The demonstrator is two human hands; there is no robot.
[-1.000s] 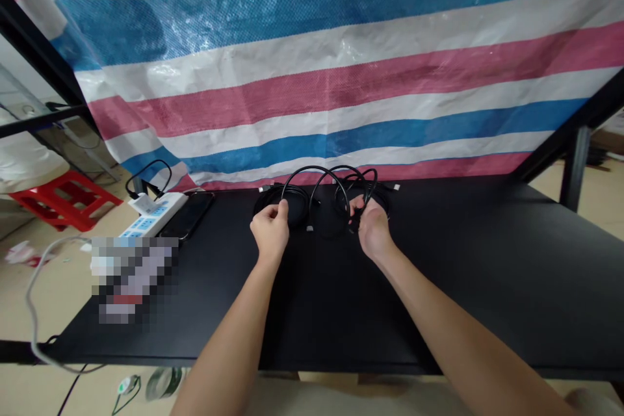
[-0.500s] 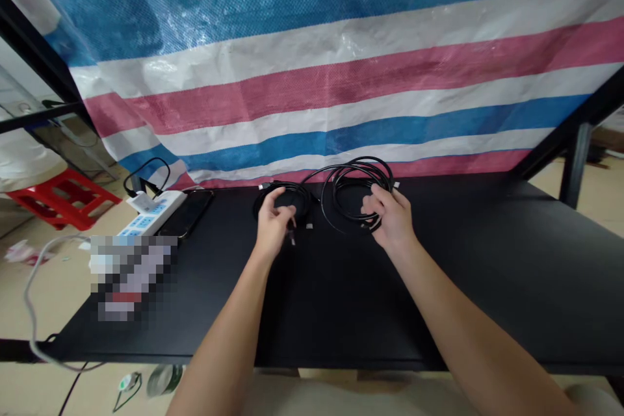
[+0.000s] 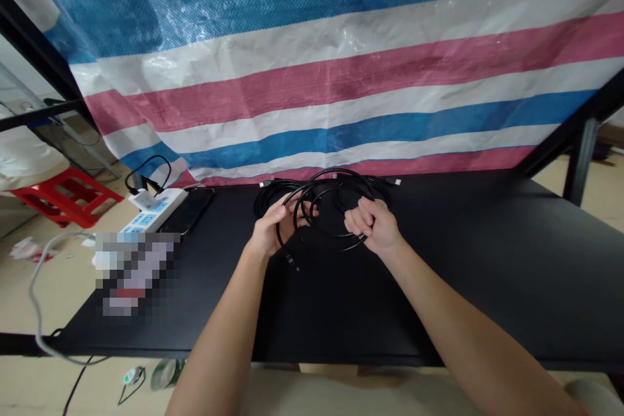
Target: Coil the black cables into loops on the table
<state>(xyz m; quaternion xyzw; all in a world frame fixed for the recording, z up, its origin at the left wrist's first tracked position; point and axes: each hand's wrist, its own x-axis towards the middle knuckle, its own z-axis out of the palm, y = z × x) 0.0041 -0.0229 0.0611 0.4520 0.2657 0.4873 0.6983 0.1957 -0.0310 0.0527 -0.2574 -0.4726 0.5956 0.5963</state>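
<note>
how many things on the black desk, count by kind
coiled black cable: 1
looped black cable held in left hand and right hand: 1
white power strip: 1
black phone: 1
pixelated object, kind hidden: 1
total: 5

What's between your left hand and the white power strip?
In the head view, a black smartphone lies there, beside the power strip.

There are two hands (image 3: 322, 227), two coils of black cable (image 3: 336, 171), one power strip (image 3: 156, 210) and one smartphone (image 3: 188, 211).
</note>
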